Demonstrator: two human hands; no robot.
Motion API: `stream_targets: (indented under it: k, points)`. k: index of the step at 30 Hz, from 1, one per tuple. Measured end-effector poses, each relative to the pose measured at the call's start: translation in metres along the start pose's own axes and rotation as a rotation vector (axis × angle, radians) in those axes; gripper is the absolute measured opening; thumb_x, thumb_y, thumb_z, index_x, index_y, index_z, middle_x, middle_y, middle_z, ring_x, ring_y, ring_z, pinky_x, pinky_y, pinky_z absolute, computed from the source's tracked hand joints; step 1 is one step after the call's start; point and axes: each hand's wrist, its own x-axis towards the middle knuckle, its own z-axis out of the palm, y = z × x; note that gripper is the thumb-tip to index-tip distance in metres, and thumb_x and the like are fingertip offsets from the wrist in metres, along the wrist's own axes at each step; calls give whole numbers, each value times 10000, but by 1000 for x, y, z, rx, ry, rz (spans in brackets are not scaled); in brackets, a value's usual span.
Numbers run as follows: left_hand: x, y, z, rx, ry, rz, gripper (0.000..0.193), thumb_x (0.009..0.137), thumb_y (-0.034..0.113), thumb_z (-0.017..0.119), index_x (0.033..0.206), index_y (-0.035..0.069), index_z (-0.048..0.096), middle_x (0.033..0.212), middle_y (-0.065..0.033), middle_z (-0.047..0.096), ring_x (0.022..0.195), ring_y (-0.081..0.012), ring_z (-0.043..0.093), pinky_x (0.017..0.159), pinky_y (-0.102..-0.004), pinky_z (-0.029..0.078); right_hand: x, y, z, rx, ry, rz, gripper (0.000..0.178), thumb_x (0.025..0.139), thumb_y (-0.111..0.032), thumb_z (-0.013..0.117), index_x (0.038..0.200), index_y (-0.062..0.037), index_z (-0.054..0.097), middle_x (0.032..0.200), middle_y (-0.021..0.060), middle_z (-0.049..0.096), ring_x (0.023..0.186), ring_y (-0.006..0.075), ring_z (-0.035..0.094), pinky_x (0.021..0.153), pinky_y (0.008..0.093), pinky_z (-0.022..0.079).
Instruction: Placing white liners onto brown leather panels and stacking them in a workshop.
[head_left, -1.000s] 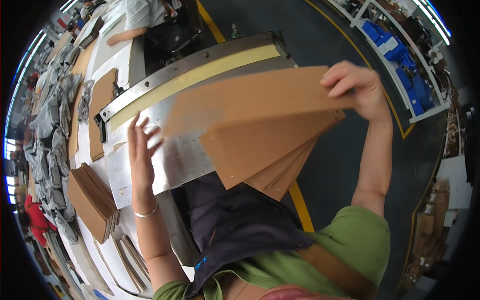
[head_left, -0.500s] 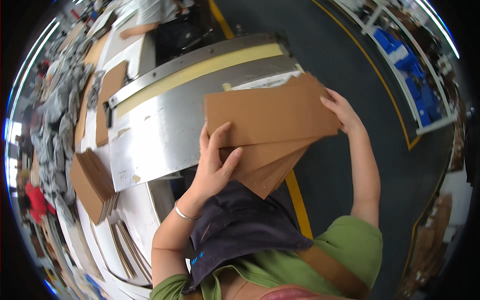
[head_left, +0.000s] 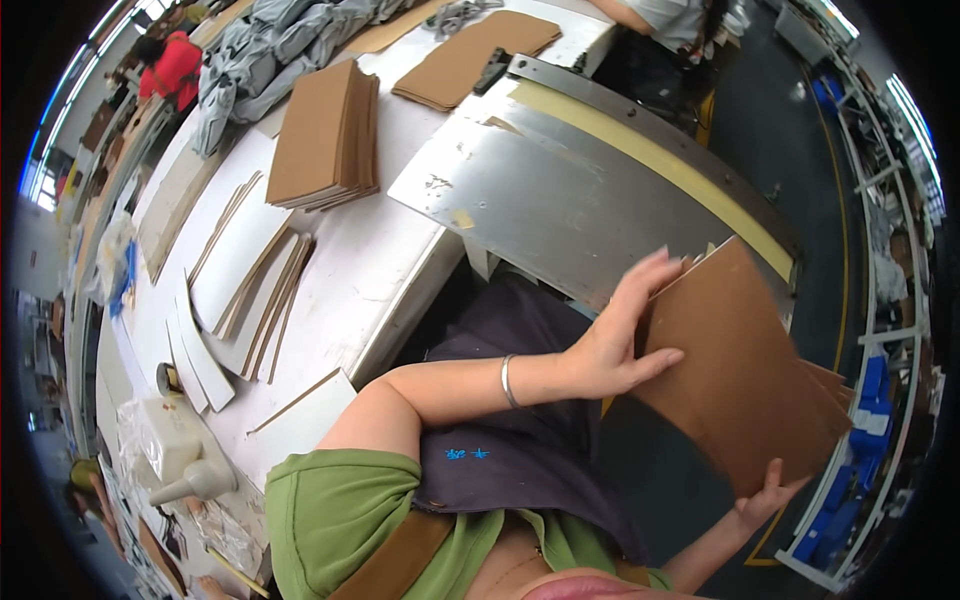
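Note:
A fanned stack of brown card sheets (head_left: 745,370) is between my two hands, tilted, in front of a metal-topped bench plate (head_left: 560,190). My left hand (head_left: 630,330) grips its upper left edge, thumb on the front face and fingers behind the edge. At the lower right corner, my right hand (head_left: 765,497) supports the sheets from below; part of it is hidden behind them. A few sheets stick out unevenly on the right side. Along the plate's far side runs a dark metal bar (head_left: 640,115) beside a yellow strip (head_left: 640,160).
On the white table (head_left: 340,290) stand a thick brown card stack (head_left: 320,135), a flatter brown stack (head_left: 480,60) and several pale boards (head_left: 250,280). Grey fabric (head_left: 290,50) lies piled behind. A white nozzle bottle (head_left: 200,480) is at left. A co-worker (head_left: 665,20) is beyond the bar.
My view has swung left, so more of the table shows. The sheets are turned steeper and sit farther right, and my right hand has shifted from their right side to the lower corner.

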Motion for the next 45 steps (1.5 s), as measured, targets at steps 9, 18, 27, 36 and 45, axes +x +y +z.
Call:
stream_targets:
  k: [9, 18, 27, 36, 45]
  points:
    - [93, 8, -114, -13, 297, 81, 1286, 609, 324, 928, 1523, 21, 74, 1498, -264, 286, 1407, -330, 285, 1155, -438, 242, 83, 47, 134, 267, -171, -353, 675, 803, 5, 736, 1397, -60, 422, 1348, 107, 517, 1233, 234, 503, 1071, 401, 399]
    - [85, -20, -127, -19, 47, -172, 1077, 652, 256, 909, 1482, 34, 259, 1432, -147, 424, 1374, -276, 343, 1148, -388, 253, 99, 59, 162, 147, -406, -95, 806, 663, -67, 888, 1331, -50, 438, 1227, 68, 575, 1139, 201, 557, 969, 327, 475]
    - [97, -24, -120, -187, 148, -168, 762, 854, 289, 739, 1467, 72, 341, 1339, -137, 474, 1262, -225, 439, 1078, -363, 352, 105, 58, 171, 310, -152, -247, 626, 834, -432, 756, 1238, -35, 489, 1141, 76, 584, 1038, 161, 573, 909, 301, 467]
    - [119, -30, -105, -96, 416, -153, 330, 940, 185, 626, 1232, 55, 546, 1186, -92, 598, 1055, -147, 569, 912, -264, 453, 90, 13, 185, 131, 44, -221, 249, 994, -276, 531, 904, -49, 576, 909, 80, 655, 863, 133, 604, 828, 270, 456]
    - [107, -3, -97, -139, 203, -98, 276, 936, 255, 653, 1096, 38, 592, 1017, -33, 623, 951, -95, 554, 839, -253, 448, 93, 19, 195, 97, 201, -177, 225, 1002, -223, 468, 868, -76, 572, 829, 38, 609, 826, 112, 564, 778, 284, 442]
